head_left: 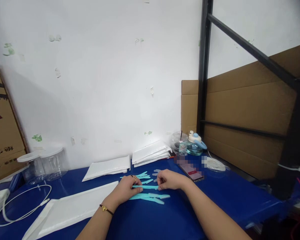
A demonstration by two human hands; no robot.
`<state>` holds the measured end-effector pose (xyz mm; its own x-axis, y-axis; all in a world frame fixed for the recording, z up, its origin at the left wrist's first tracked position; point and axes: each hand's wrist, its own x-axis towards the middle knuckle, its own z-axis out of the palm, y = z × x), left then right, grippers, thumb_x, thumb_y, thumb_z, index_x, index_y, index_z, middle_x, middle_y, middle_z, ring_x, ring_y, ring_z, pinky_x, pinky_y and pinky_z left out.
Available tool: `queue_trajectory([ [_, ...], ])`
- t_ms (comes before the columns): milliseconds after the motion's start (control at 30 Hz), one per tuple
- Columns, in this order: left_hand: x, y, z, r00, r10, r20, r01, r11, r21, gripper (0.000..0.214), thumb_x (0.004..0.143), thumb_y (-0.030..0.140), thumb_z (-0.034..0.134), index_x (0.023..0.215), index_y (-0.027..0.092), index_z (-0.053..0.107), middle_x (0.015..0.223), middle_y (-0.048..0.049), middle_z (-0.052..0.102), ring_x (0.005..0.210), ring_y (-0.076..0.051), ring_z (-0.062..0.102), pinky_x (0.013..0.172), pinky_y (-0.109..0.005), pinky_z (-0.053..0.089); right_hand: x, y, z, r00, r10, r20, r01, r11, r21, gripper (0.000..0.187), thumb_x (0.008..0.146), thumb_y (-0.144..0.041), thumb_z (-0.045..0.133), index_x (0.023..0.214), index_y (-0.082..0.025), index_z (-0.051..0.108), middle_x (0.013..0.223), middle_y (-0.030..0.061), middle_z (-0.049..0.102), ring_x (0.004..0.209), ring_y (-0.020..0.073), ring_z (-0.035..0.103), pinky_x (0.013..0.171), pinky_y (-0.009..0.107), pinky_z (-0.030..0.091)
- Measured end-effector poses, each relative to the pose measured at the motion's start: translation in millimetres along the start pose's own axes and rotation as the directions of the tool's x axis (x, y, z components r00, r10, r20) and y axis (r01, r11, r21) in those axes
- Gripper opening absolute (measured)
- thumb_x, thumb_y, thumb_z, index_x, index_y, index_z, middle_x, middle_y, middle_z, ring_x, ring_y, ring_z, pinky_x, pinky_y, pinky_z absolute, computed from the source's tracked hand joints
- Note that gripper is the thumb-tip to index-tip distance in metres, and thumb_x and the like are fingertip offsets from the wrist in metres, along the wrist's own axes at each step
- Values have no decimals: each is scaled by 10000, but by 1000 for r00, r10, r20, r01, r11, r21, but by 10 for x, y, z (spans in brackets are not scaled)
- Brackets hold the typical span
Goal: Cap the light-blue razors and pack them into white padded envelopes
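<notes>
A teal eyebrow razor (148, 187) lies level between my two hands over the blue table (137, 223). Its handle end is in the fingers of my left hand (127, 188). At the blade end, the thumb and fingers of my right hand (170, 180) are pinched together. Several more teal razors (150, 196) lie just in front, their pale ends pointing right. Behind my hands is another group of razors (143, 175). Small translucent pieces (156, 171) are partly hidden by my right fingers.
A white padded envelope (75, 206) lies at left; more envelopes (150, 153) are stacked against the wall. Clear lidded jars (53, 163) and a white cable (22, 224) are at far left. A phone (191, 170), plastic cup (179, 143) and blue-handled bottle (195, 145) stand right.
</notes>
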<state>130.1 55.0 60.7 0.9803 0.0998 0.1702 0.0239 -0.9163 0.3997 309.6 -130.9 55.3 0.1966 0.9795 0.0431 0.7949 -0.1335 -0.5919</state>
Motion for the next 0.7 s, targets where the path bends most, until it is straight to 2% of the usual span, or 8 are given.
queue_trajectory([
  [167, 33, -85, -64, 996, -69, -48, 72, 995, 65, 241, 788, 410, 526, 779, 223, 679, 838, -8, 675, 785, -170, 581, 685, -236, 372, 29, -23, -11, 989, 10, -150, -1, 998, 61, 87, 695, -227, 691, 737, -171, 639, 664, -13, 627, 598, 119, 548, 513, 182, 370],
  [300, -2, -240, -179, 971, -189, -149, 206, 973, 109, 225, 793, 385, 506, 763, 226, 662, 776, -4, 670, 766, -180, 579, 661, -244, 354, 19, 62, -89, 966, 50, -252, -35, 997, 64, 37, 732, -191, 632, 750, -160, 623, 692, 3, 639, 627, 124, 555, 553, 193, 390],
  [433, -38, -293, -210, 955, -223, -193, 243, 966, 87, 199, 741, 374, 580, 857, 238, 667, 884, -19, 661, 854, -197, 574, 712, -254, 368, -30, 76, -152, 945, 77, -319, -57, 996, 71, 127, 720, -251, 661, 797, -153, 634, 718, 13, 630, 644, 129, 550, 562, 201, 399],
  [467, -43, -272, -204, 956, -210, -203, 229, 970, 76, 223, 720, 381, 607, 881, 238, 664, 904, -22, 651, 863, -198, 569, 721, -255, 372, -44, 49, -153, 948, 69, -312, -50, 996, 71, 145, 711, -276, 674, 785, -155, 642, 731, 13, 627, 647, 128, 547, 561, 200, 400],
  [533, -52, -204, -182, 967, -175, -186, 184, 983, 28, 265, 706, 426, 626, 879, 228, 656, 876, -17, 630, 824, -184, 561, 696, -247, 381, -65, -35, -130, 974, 37, -224, -19, 996, 83, 194, 694, -343, 698, 750, -162, 658, 741, 9, 621, 640, 123, 543, 550, 196, 403],
  [600, -61, -127, -156, 988, -133, -81, 130, 990, -47, 306, 692, 488, 633, 824, 213, 652, 798, -1, 604, 743, -161, 549, 630, -231, 383, -67, -130, -77, 996, -8, -88, 17, 995, 101, 259, 659, -408, 726, 736, -167, 670, 731, 2, 611, 622, 118, 538, 530, 189, 403],
  [700, -73, -47, -122, 992, -79, 94, 90, 989, -118, 347, 618, 510, 694, 769, 201, 651, 739, 19, 574, 673, -138, 523, 558, -213, 366, -24, -231, 40, 998, -37, 55, 33, 996, 85, 291, 633, -439, 739, 720, -169, 674, 676, -11, 590, 581, 109, 525, 492, 182, 390],
])
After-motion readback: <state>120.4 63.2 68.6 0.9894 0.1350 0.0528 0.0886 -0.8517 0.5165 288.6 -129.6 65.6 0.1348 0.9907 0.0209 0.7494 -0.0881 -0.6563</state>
